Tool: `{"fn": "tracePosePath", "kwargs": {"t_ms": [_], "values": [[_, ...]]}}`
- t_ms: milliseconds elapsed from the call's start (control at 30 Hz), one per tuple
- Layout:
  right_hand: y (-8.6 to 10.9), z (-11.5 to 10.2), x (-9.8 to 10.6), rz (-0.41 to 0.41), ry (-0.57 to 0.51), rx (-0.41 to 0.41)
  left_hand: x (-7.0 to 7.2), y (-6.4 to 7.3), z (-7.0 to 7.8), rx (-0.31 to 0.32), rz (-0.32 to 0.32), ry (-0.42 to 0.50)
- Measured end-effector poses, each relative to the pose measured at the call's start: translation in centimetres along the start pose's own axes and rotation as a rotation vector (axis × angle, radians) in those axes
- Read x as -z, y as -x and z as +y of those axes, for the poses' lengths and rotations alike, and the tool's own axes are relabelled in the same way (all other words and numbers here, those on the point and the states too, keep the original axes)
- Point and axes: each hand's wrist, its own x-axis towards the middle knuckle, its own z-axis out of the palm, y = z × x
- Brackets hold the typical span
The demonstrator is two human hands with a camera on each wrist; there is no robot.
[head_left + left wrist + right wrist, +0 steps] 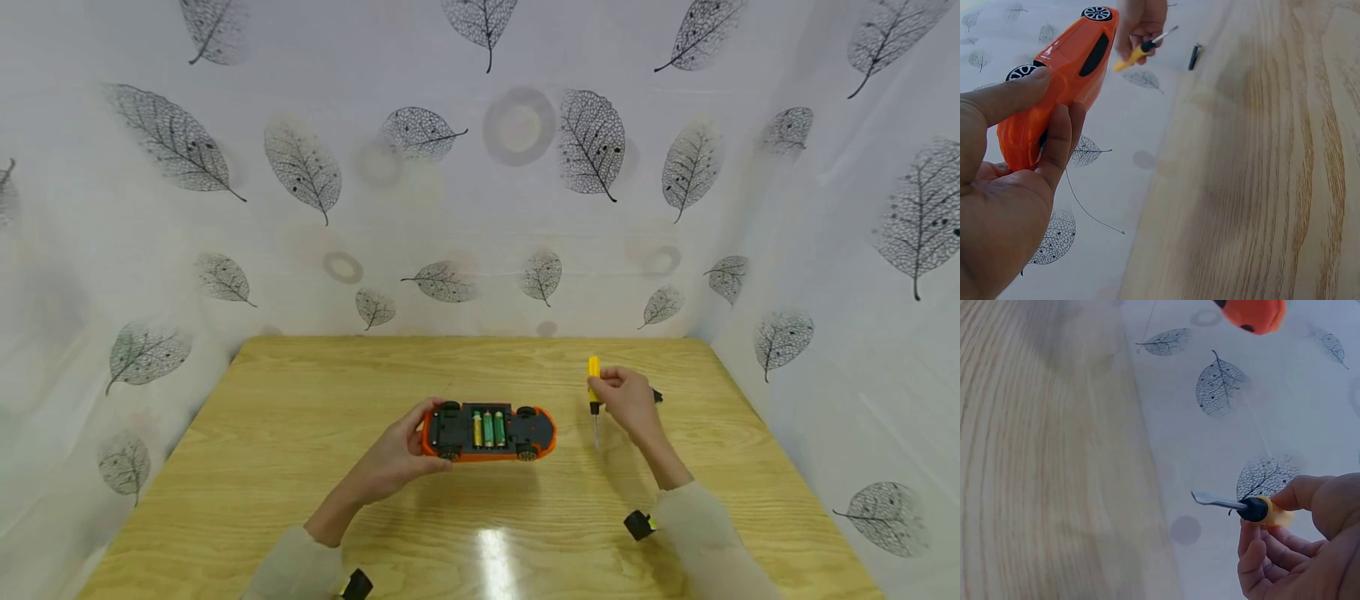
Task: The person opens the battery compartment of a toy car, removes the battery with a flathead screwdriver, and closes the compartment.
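My left hand (401, 450) grips an orange toy car (450, 454) by one end, thumb along its side. Its black underside faces up in the head view, and three green-and-yellow batteries (488, 429) lie side by side in the uncovered compartment. The left wrist view shows the car's orange body (1063, 81) between thumb and fingers. To the right, my right hand (628, 402) pinches a screwdriver (594, 383) by its yellow handle. Its flat metal tip (1207, 499) is apart from the car, pointing down in the head view.
A small black piece (657, 395) lies on the table just beyond the right hand, partly hidden by it. The wooden table (315, 375) ends at a white leaf-printed cloth (465, 217) at the back and sides. Black devices (640, 525) show by both cuffs.
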Motion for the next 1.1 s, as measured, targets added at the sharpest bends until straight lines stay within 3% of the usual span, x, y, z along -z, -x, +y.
{"fn": "tracePosePath", "kwargs": {"t_ms": [267, 433, 733, 1100], "values": [[0.7, -2.2, 1.3, -0.028, -0.189, 0.066, -0.2, -0.1, 0.0, 0.009, 0.003, -0.007], [1.4, -3.7, 1.7, -0.002, -0.254, 0.097, -0.3, -0.1, -0.1, -0.007, -0.014, -0.004], [2.0, -6.4, 1.7, 0.026, -0.322, 0.135, -0.5, -0.4, 0.0, -0.009, -0.008, -0.018], [2.5, -8.5, 0.1, 0.001, -0.367, 0.223, -0.6, -0.4, 0.0, -0.013, -0.021, 0.002]]}}
